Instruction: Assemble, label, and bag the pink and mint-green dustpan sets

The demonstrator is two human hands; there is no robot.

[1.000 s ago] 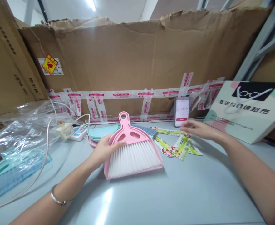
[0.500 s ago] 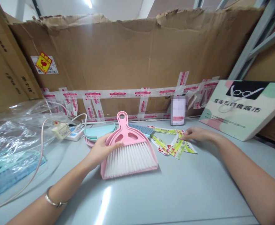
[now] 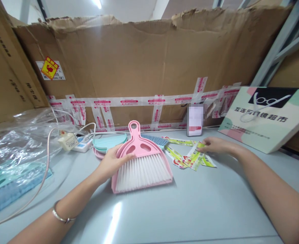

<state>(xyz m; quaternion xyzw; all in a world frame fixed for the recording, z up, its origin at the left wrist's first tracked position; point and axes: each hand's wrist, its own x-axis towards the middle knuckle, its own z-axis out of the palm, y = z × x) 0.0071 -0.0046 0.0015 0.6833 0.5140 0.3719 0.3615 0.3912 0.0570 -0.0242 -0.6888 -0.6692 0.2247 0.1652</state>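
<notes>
Left hand (image 3: 112, 164), pink dustpan set (image 3: 143, 169) in grasp, sachets (image 3: 193, 158) at right hand (image 3: 214, 145)

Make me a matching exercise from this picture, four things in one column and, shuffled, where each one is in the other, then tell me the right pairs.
Column one:
1. Pink plastic dustpan-and-brush set with white bristles
2. Flat yellow-green printed packets
3. Rectangular smartphone with a lit screen
4. Pale green-and-pink bag with rope handles

Column two:
A. Upright before the tall brown cardboard wall
B. At the fingertips of the right hand
C. Farthest right of the four
D. Gripped by the left hand

Pairs: 1-D, 2-B, 3-A, 4-C
</notes>
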